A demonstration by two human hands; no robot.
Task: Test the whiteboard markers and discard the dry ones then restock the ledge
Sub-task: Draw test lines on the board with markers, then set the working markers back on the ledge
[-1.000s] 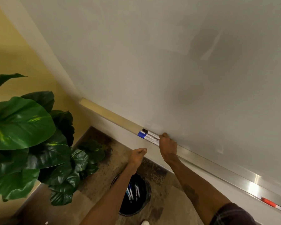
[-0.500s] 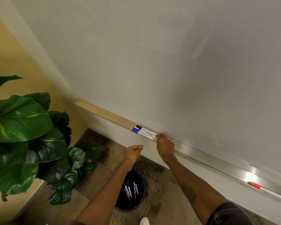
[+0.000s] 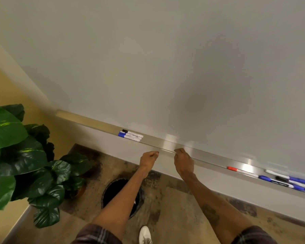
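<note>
A metal ledge (image 3: 209, 156) runs along the foot of the whiteboard (image 3: 165, 67). Three markers (image 3: 130, 135), one black-capped and two blue-capped, lie together on its left part. A red-capped marker (image 3: 241, 171) and several blue and black markers (image 3: 289, 181) lie at the far right. My right hand (image 3: 183, 162) hovers at the ledge's front edge with loosely curled fingers, holding nothing. My left hand (image 3: 149, 160) hangs just left of it, below the ledge, also loosely curled and holding nothing. A black bin (image 3: 113, 191) stands on the floor beneath my left forearm.
A large-leaved green plant (image 3: 25, 164) fills the left side beside the yellow wall (image 3: 12, 95). A white shoe (image 3: 144, 235) shows on the patterned floor near the bin.
My right hand has let go of the markers on the left of the ledge and moved right along it. The view has panned right, bringing the right-hand group of markers into sight.
</note>
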